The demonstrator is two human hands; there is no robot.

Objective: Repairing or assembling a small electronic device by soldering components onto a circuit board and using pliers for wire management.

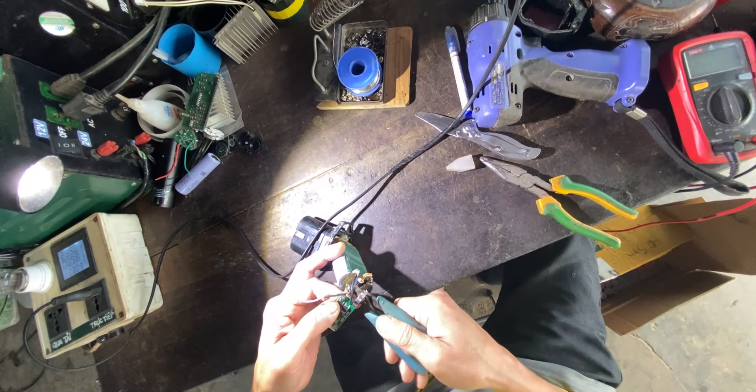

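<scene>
At nine o'clock a cream meter box sits on the dark workbench. At six o'clock the left hand pinches a small green circuit board with a black motor at its top end. Just right, the right hand is closed around blue-handled pliers, tips touching the board. At three o'clock lie green-handled pliers; at one o'clock, a blue drill.
</scene>
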